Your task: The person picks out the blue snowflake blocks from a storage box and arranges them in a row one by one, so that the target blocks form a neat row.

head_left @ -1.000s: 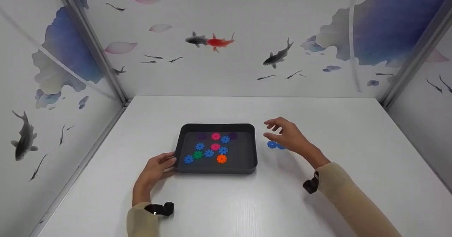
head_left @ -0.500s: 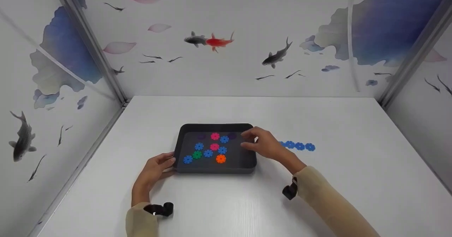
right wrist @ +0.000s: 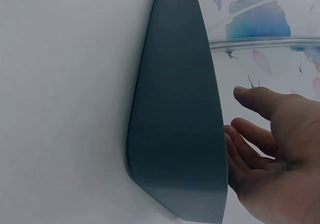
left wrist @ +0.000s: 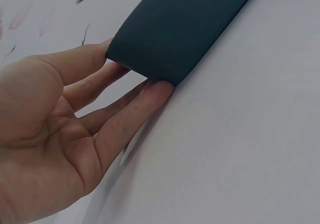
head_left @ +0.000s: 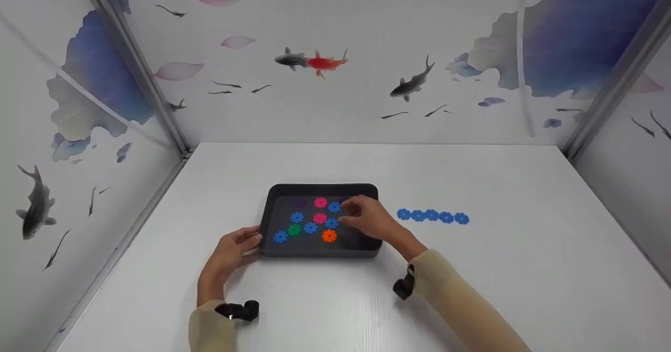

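Observation:
A dark shallow tray (head_left: 320,254) sits on the table, with small notched, flower-shaped plastic discs inside. Among them are pink (head_left: 320,202), orange (head_left: 329,236), green (head_left: 294,230), purple (head_left: 300,203) and several blue discs (head_left: 296,217). My left hand (head_left: 230,252) holds the tray's left end; in the left wrist view its thumb lies on the rim and other fingers touch the outer wall (left wrist: 185,29). Over the tray's right half hovers my right hand (head_left: 369,218), fingers loosely bent and apart. Nothing shows between its fingers in the right wrist view, where the tray wall (right wrist: 180,109) partly covers them.
To the right of the tray, several blue discs (head_left: 432,215) lie in a joined-looking row on the white table (head_left: 325,305). Printed panels with fish and petals enclose the table at the back and both sides.
My right hand has moved left, from above the row of blue discs to over the tray's right half, uncovering the row. The left hand stays at the tray's left end.

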The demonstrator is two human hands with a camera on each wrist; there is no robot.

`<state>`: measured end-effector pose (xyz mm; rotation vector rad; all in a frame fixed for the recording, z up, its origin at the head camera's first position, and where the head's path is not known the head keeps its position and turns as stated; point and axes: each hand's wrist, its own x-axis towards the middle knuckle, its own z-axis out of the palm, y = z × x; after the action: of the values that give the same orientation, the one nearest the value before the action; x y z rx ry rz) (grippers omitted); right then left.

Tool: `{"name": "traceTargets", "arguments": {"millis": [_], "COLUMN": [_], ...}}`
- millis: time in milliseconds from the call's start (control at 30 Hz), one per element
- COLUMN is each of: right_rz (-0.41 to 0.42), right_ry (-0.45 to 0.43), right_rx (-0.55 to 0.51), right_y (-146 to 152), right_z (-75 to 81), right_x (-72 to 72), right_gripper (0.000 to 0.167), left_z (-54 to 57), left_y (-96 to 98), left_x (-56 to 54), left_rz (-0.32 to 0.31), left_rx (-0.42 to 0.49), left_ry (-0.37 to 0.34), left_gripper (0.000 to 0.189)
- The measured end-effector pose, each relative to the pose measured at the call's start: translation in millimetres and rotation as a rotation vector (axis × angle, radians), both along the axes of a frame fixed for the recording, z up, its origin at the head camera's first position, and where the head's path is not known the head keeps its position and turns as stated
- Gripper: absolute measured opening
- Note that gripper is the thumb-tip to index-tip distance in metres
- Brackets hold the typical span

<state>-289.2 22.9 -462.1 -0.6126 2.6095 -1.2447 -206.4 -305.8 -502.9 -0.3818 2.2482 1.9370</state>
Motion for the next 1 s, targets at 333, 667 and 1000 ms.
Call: {"name": "traceTargets", "arguments": {"millis": [333,667,1000], "right_rz": [0.013,-0.005,0.017], "right_ry": [-0.024,-0.087,-0.070], "right_rx": [0.053,0.092,0.116], "right_y": [-15.1,-19.6,-23.3], "right_z": [-8.7,-18.8,-26.7], "right_x": [-7.2,-15.2,-23.4], "right_gripper": [0.037,0.035,0.033], "left_z": [1.5,2.2,1.2], "left_y": [0.2,0.7,-1.3], "left_x": [0.3,1.3,1.6], "left_rz": [-0.006,-0.013,-0.014], "left_rx": [0.003,-0.006,-0.007], "left_ry": [-0.003,-0.003,-0.002], "left_gripper": [0.049,0.051,0.051]}}
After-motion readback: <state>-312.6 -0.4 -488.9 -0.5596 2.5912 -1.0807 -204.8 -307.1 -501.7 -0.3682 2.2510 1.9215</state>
